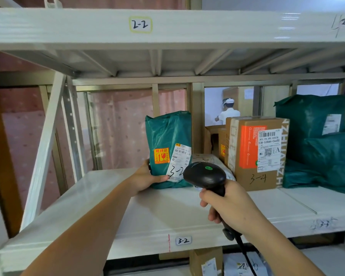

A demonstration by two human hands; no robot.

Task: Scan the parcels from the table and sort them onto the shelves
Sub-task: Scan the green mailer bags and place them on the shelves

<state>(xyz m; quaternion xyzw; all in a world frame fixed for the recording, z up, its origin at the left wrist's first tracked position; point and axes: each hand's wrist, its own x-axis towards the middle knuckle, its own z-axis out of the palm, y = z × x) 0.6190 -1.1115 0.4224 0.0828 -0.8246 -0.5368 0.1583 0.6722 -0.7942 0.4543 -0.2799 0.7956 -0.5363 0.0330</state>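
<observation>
Green parcel (168, 150) stands upright on the white shelf (151, 212), on the part whose front edge carries the label "3-2" (183, 240). It is a soft bag of green plastic with a yellow and red fragile sticker and a white shipping label, and on this label "3-2" is written by hand. The left hand (147, 176) holds the parcel at its lower left corner: the thumb lies across the lower front, just under the shipping label, and the other fingers go behind the left edge, so the hand is wrapped around the bag.

The right hand (227, 204) grips the handle of a black barcode scanner (205, 175) with its fingers curled around it. The head of the scanner, with a green spot on top, is just in front of the lower right part of the parcel. A black cable hangs down from the handle.

To the right on the same shelf stands a brown cardboard box (255, 152) with an orange label, a white shipping label and "3-4" written by hand. Further right lie more green bags (317, 140). Between the parcel and the box a light packet lies flat, mostly hidden by the scanner. The upper shelf (167, 26) has the label "2-2". Behind the rack a person in white clothes (228, 112) is visible.
</observation>
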